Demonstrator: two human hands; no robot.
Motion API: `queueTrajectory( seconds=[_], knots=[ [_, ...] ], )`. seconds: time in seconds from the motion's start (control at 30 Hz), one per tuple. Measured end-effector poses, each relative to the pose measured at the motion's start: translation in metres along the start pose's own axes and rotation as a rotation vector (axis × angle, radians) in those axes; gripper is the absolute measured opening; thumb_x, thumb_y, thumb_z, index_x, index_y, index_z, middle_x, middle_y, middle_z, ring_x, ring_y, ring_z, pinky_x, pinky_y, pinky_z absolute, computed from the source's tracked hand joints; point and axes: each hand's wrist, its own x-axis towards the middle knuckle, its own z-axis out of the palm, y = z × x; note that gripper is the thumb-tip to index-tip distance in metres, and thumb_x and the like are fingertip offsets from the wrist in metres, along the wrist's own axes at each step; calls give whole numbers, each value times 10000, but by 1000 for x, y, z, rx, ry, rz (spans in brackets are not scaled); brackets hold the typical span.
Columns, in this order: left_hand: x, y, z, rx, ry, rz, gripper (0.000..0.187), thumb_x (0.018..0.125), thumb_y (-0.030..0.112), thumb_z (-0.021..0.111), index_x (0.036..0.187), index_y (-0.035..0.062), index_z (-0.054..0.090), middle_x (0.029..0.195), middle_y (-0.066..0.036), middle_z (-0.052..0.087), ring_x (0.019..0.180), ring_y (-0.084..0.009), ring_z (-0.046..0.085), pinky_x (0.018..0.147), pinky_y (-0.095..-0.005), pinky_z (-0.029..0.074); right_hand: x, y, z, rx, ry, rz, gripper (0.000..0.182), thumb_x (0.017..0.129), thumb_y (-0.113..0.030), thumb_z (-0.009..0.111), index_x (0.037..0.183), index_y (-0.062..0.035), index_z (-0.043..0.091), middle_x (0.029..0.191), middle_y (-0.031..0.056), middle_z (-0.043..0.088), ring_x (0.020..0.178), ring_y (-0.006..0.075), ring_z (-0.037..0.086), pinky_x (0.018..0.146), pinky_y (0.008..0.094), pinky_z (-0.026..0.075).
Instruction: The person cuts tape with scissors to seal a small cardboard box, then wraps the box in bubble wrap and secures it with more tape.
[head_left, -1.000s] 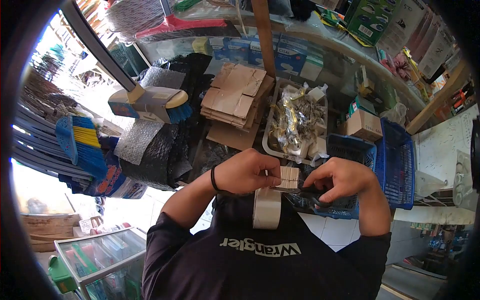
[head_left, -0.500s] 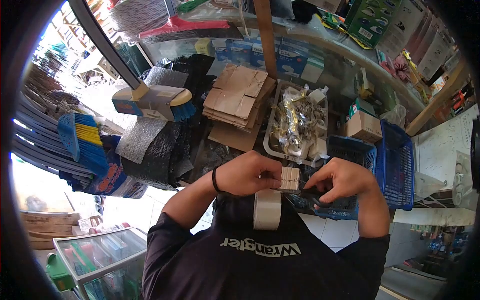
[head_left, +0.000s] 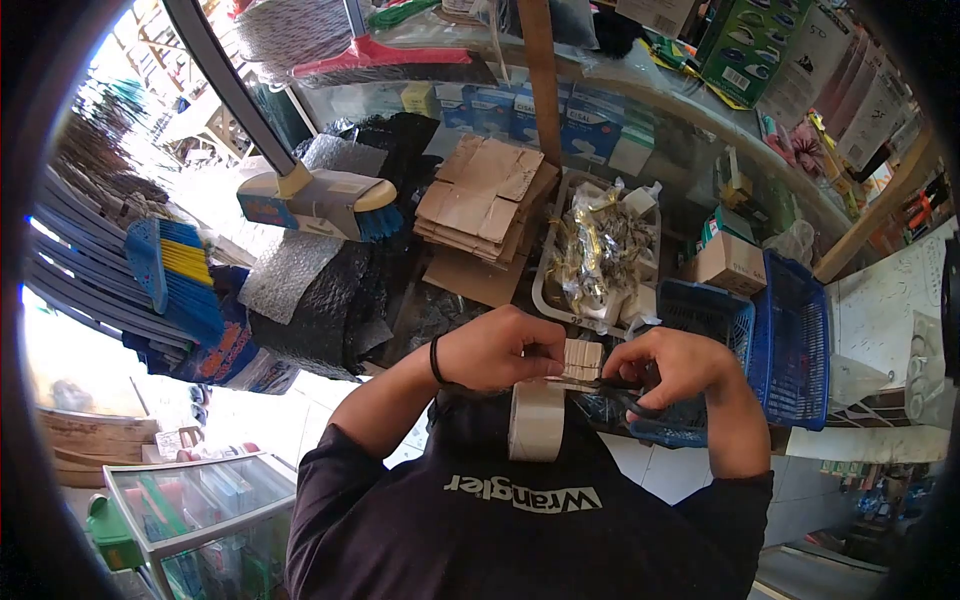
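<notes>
Fingers closed, my left hand [head_left: 505,348] pinches the edge of a small tan bundle [head_left: 583,357] that looks like folded cardboard with lines across it. Directly below hangs a wide roll of packing tape [head_left: 536,422], close against the dark shirt. Black-handled scissors [head_left: 630,400] are in my right hand [head_left: 672,370], their blades pointing left at the lower edge of the bundle, just above the tape roll.
A stack of flattened cardboard [head_left: 480,205] lies ahead. Beside it a white tray [head_left: 545,290] holds bagged metal parts. Blue baskets [head_left: 795,340] stand at right with a small carton [head_left: 728,263]. Brushes [head_left: 170,270] and bubble wrap [head_left: 285,275] are at left.
My right hand has moved left with the scissors, bringing the blades to the bundle's lower edge. My left hand keeps its hold, and the view has shifted slightly.
</notes>
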Motion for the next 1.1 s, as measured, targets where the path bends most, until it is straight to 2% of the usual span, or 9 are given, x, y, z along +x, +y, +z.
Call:
queueTrajectory(
  seconds=[0.5, 0.73, 0.9, 1.1],
  knots=[
    [3, 0, 4, -147, 7, -63, 76, 841, 56, 630, 855, -19, 624, 744, -87, 619, 671, -161, 619, 616, -274, 473, 2, 2, -3, 36, -41, 5, 553, 611, -284, 732, 1101, -50, 626, 745, 31, 583, 665, 130, 538, 609, 278, 447],
    [4, -1, 3, 14, 52, 34, 90, 825, 85, 652, 847, 0, 634, 764, -83, 594, 681, -162, 587, 598, -295, 442, 6, 0, -3, 84, -38, -3, 534, 619, -246, 726, 1095, -28, 624, 724, 14, 553, 651, 114, 522, 590, 260, 437],
    [5, -4, 4, 29, 67, 75, 100, 818, 100, 654, 870, 17, 637, 761, -73, 582, 680, -156, 566, 601, -294, 432, 10, -1, -4, 125, -39, -15, 515, 589, -184, 775, 1060, -20, 645, 761, 12, 564, 627, 93, 501, 553, 239, 415],
    [4, 4, 0, 62, 30, 25, 119, 820, 111, 650, 902, 27, 631, 759, -61, 578, 664, -135, 545, 594, -286, 425, 14, -5, -6, 63, -38, -55, 508, 595, -171, 775, 1062, -18, 645, 744, 11, 557, 615, 87, 488, 543, 237, 407]
  ],
)
